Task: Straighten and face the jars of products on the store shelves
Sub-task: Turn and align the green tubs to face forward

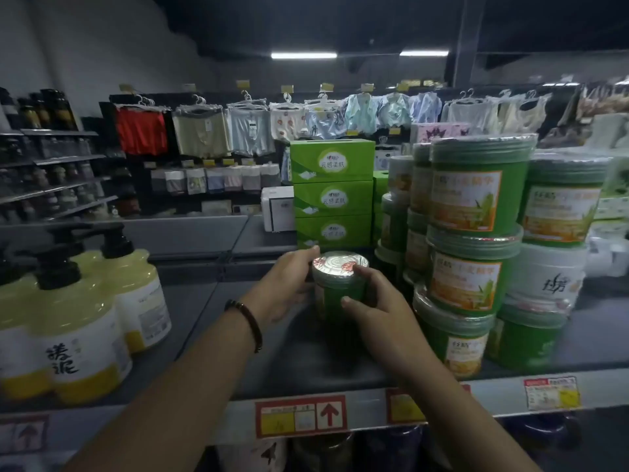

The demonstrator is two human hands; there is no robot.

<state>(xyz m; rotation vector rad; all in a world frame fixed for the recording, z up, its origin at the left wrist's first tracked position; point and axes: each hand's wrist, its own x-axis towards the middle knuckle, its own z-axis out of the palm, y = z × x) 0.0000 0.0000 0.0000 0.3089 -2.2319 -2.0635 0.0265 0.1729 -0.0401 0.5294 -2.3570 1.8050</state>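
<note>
A green jar (335,294) with a shiny silver lid stands on the grey shelf (272,352), just left of the stacks. My left hand (286,287) grips its left side, fingers reaching behind the lid. My right hand (377,308) holds its right side, with the thumb on the front wall and a finger on the lid's edge. Its label does not show from here. To the right, green jars (476,199) with orange labels are piled in stacks, labels facing forward.
Yellow pump bottles (78,318) crowd the shelf's left end. Green boxes (332,195) are stacked behind the held jar. White tubs (548,281) sit at the far right. Price tags (301,415) line the shelf's front edge. Clothes hang on racks beyond.
</note>
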